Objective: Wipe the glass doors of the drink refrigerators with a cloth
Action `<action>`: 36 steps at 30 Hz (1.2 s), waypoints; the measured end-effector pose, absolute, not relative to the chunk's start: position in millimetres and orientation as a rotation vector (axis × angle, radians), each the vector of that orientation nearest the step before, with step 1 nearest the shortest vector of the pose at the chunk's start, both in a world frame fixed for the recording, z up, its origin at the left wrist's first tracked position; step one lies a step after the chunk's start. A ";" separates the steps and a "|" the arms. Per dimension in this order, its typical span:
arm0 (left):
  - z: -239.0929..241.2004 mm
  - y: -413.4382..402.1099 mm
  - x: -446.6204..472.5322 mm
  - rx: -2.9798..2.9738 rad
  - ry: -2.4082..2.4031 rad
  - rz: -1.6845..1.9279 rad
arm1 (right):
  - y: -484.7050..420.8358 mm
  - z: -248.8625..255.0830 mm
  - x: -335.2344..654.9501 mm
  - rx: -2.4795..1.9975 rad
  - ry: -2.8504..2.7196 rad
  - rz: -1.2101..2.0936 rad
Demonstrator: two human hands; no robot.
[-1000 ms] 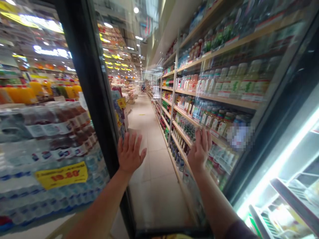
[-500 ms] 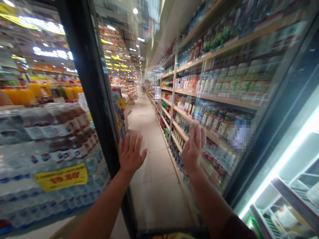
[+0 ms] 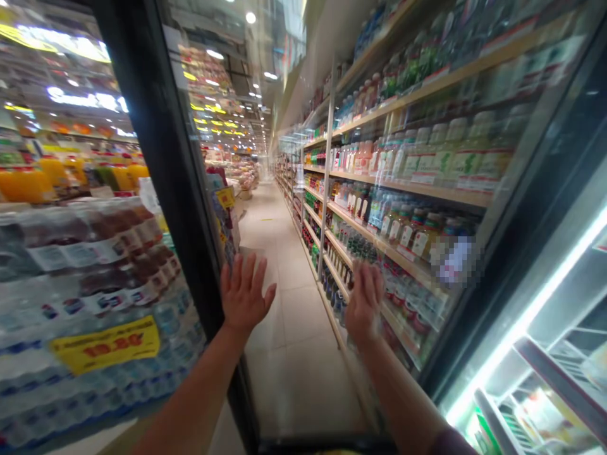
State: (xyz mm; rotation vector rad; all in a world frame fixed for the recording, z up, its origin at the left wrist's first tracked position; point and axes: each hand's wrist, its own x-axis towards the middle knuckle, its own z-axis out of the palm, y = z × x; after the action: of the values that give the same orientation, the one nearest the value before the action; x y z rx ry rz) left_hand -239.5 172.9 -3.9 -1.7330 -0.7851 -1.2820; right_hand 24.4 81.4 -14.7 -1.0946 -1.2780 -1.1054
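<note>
A glass fridge door (image 3: 294, 354) in a black frame (image 3: 171, 189) stands swung out in front of me. My left hand (image 3: 244, 297) lies flat on the glass near the frame, fingers spread and empty. My right hand (image 3: 364, 303) is also raised with its fingers up, open and empty, blurred by motion, on or very near the glass. Through the glass I see the shop aisle. At the lower right the lit fridge interior (image 3: 535, 379) with wire racks shows past the door's edge.
Shelves of bottled drinks (image 3: 403, 189) run along the right of the aisle. Stacked packs of water and dark soft drinks (image 3: 90, 284) with a yellow price tag (image 3: 107, 344) stand at the left. The tiled aisle floor (image 3: 279, 240) stretches ahead.
My right hand has slid down and to the left across the glass. The left hand has barely moved. The view has shifted slightly.
</note>
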 end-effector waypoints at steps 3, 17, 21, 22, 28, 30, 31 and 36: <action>-3.8 174.8 -239.1 -1.748 -0.782 -1.292 | 73.2 -34.6 19.0 -1.088 -1.554 -1.113; -4.1 179.6 -238.9 -1.723 -0.775 -1.281 | 80.3 -48.3 55.9 -1.156 -1.382 -1.171; -3.9 181.3 -238.5 -1.712 -0.758 -1.280 | 78.9 -25.7 81.2 -1.180 -1.102 -1.108; -3.8 181.6 -238.4 -1.710 -0.757 -1.279 | 79.2 -21.4 84.5 -1.182 -1.040 -1.095; -2.4 182.5 -236.8 -1.700 -0.736 -1.281 | 78.6 -40.6 53.9 -1.161 -1.289 -1.120; -2.3 183.1 -236.7 -1.705 -0.737 -1.278 | 78.6 -37.5 51.8 -1.130 -1.383 -1.131; -2.5 183.6 -236.7 -1.708 -0.740 -1.277 | 79.4 -30.7 54.8 -1.127 -1.354 -1.127; -3.8 188.7 -236.8 -1.725 -0.756 -1.298 | 88.0 6.9 59.7 -1.151 -1.031 -1.071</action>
State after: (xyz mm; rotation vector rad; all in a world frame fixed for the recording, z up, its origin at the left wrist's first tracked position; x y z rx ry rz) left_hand -236.8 188.7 -3.8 -1.7250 -0.7556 -1.2984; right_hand 59.7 88.0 6.9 -1.1515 -1.0311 -1.0706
